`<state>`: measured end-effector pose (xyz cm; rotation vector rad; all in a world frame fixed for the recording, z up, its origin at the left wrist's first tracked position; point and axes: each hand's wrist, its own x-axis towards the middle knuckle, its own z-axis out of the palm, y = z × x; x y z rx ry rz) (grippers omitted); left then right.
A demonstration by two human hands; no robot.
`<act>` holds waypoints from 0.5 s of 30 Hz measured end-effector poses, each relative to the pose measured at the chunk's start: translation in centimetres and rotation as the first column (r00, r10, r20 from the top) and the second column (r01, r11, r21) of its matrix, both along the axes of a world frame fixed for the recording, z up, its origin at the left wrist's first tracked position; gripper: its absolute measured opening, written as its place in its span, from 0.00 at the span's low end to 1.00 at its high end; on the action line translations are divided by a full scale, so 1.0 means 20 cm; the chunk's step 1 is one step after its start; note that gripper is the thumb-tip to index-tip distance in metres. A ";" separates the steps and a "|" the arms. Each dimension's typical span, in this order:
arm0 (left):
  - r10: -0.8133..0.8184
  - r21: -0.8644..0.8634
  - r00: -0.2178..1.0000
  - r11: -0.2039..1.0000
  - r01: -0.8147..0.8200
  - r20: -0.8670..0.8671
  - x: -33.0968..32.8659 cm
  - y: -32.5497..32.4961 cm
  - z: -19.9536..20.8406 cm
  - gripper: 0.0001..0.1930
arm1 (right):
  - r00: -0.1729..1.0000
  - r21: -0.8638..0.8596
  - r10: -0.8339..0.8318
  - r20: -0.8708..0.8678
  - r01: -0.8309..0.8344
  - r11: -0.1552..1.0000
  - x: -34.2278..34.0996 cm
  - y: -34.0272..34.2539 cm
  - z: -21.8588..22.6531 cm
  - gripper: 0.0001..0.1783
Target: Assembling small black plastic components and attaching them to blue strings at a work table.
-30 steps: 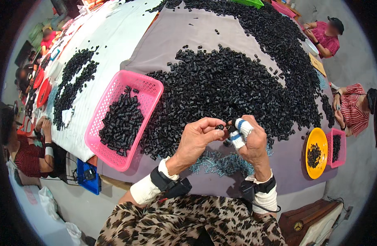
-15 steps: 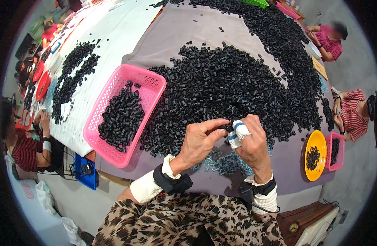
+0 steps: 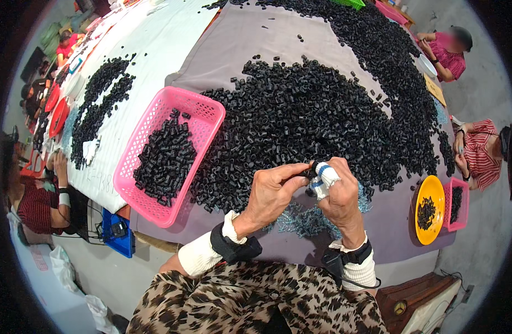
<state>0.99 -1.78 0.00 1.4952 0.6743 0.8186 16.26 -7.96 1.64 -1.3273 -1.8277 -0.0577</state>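
Note:
My left hand (image 3: 270,192) pinches a small black plastic piece (image 3: 308,173) between thumb and fingertips. Close against it, my right hand (image 3: 342,195) has its fingers curled in; a white finger wrap (image 3: 326,173) with blue stripes covers a finger. The right fingers meet the same piece, but their grip is partly hidden. Under both hands spreads a small heap of shiny bluish bits (image 3: 306,221), too fine to name surely. A large pile of short black tubular pieces (image 3: 300,117) lies just beyond. Left of it, a pink plastic basket (image 3: 205,107) holds more such pieces.
At the right stand a yellow plate (image 3: 431,235) and a small pink basket (image 3: 461,221), both with black pieces. Several people sit around the table, one in a striped top (image 3: 481,150) on the right. A blue bin (image 3: 119,245) is below the left edge.
My right hand has turned slightly and its wrapped finger has shifted a little. My left hand stays nearly in place, still pinching the black piece.

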 end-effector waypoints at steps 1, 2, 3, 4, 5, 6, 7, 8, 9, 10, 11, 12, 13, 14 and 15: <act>-0.011 -0.060 1.000 0.998 0.012 0.015 0.00 0.00 0.00 0.13 | 1.000 0.007 -0.003 -0.021 0.003 1.000 0.00 0.00 -0.01 0.17; -0.021 -0.120 0.999 0.992 0.025 0.030 0.00 0.00 0.00 0.13 | 0.999 0.014 -0.005 -0.042 0.006 1.000 0.00 0.00 -0.01 0.18; -0.022 -0.120 0.999 0.992 0.026 0.030 0.00 0.00 0.00 0.13 | 0.999 0.015 -0.006 -0.042 0.007 1.000 0.00 -0.01 -0.01 0.18; -0.022 -0.140 0.998 0.990 0.029 0.053 0.01 0.00 0.00 0.13 | 0.998 0.001 -0.019 -0.054 0.019 1.000 -0.01 -0.01 0.00 0.18; -0.020 -0.160 0.997 0.987 0.032 0.075 0.01 0.00 -0.01 0.12 | 0.997 -0.013 -0.033 -0.066 0.032 0.999 -0.01 -0.01 0.00 0.18; -0.021 -0.161 0.997 0.986 0.033 0.075 0.01 0.00 0.00 0.12 | 0.997 -0.013 -0.033 -0.066 0.033 0.999 -0.01 -0.02 0.00 0.18; -0.027 -0.139 0.998 0.990 0.034 0.054 0.00 0.00 0.00 0.12 | 0.997 -0.033 -0.039 -0.074 0.037 0.999 -0.01 -0.02 0.01 0.19; -0.032 -0.116 0.999 0.993 0.035 0.032 0.00 0.01 0.01 0.12 | 0.996 -0.053 -0.045 -0.081 0.041 0.998 -0.01 -0.03 0.01 0.19; -0.033 -0.117 0.999 0.992 0.036 0.032 0.00 0.00 0.00 0.12 | 0.996 -0.053 -0.046 -0.082 0.041 0.998 -0.01 -0.03 0.01 0.19; -0.031 -0.077 0.999 0.997 0.032 0.015 0.00 0.00 0.00 0.12 | 0.996 -0.049 -0.047 -0.080 0.043 0.998 -0.01 -0.02 0.01 0.19; -0.029 -0.037 1.000 0.999 0.029 -0.002 0.00 0.00 0.00 0.12 | 0.996 -0.044 -0.048 -0.079 0.044 0.998 -0.01 -0.02 0.00 0.19; -0.028 -0.037 1.000 0.999 0.028 -0.003 0.00 0.00 0.00 0.12 | 0.996 -0.044 -0.047 -0.079 0.044 0.998 0.00 -0.02 0.00 0.19; -0.026 -0.023 1.000 0.999 0.026 -0.007 0.00 0.00 0.00 0.13 | 0.997 -0.051 -0.050 -0.057 0.047 0.998 0.01 -0.02 -0.01 0.18; -0.024 -0.010 1.000 1.000 0.024 -0.010 0.01 0.00 0.00 0.13 | 0.998 -0.059 -0.051 -0.034 0.049 0.997 0.02 -0.02 -0.02 0.18; -0.023 -0.010 1.000 1.000 0.023 -0.011 0.00 0.00 0.00 0.13 | 0.998 -0.059 -0.050 -0.035 0.048 0.997 0.01 -0.02 -0.01 0.18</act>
